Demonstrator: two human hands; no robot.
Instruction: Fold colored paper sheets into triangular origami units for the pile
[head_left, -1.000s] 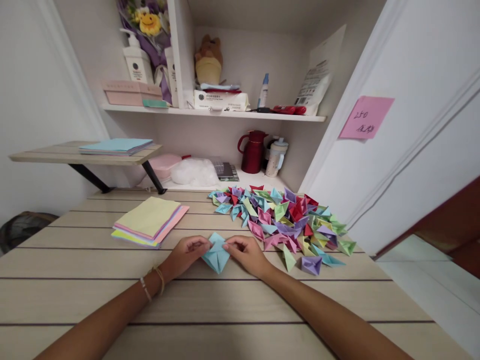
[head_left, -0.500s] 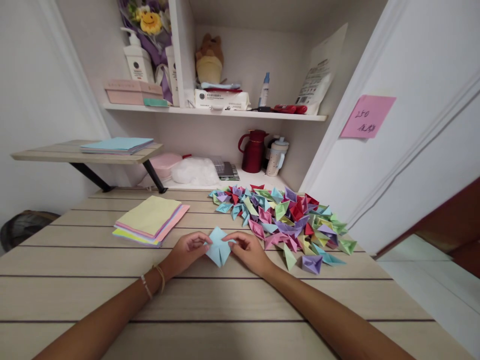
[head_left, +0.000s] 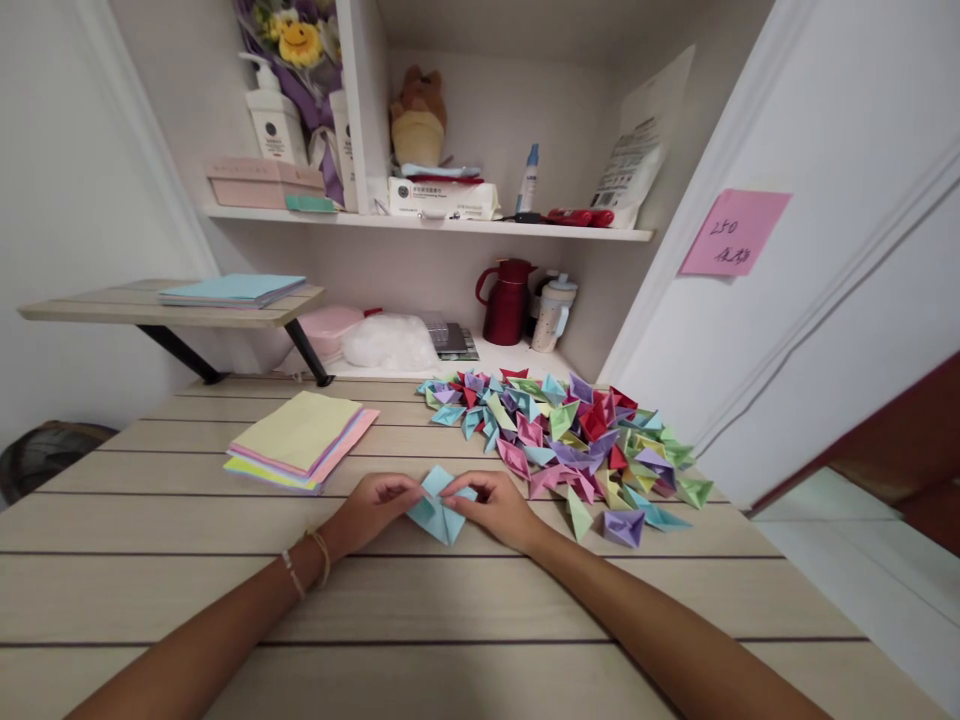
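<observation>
A light blue piece of folded paper (head_left: 437, 512) lies on the pale wooden table (head_left: 420, 600) between my two hands. My left hand (head_left: 371, 512) pinches its left edge with fingers closed. My right hand (head_left: 491, 507) pinches its upper right part, fingers curled over the fold. To the right of my right hand spreads a heap of folded paper triangles (head_left: 570, 440) in red, pink, purple, green, yellow and blue. A stack of flat coloured paper sheets (head_left: 300, 440), yellow on top, rests to the left beyond my left hand.
A raised wooden shelf (head_left: 172, 308) at the left holds more coloured sheets. Behind the table stand a red jug (head_left: 506, 302), a cup, a pink box and a white bag. An upper shelf carries bottles and boxes. A pink note (head_left: 733, 232) sticks on the white door at right.
The blue paper has been folded over a little more and sits slightly lower and flatter; both hands shifted only a little while keeping hold of it.
</observation>
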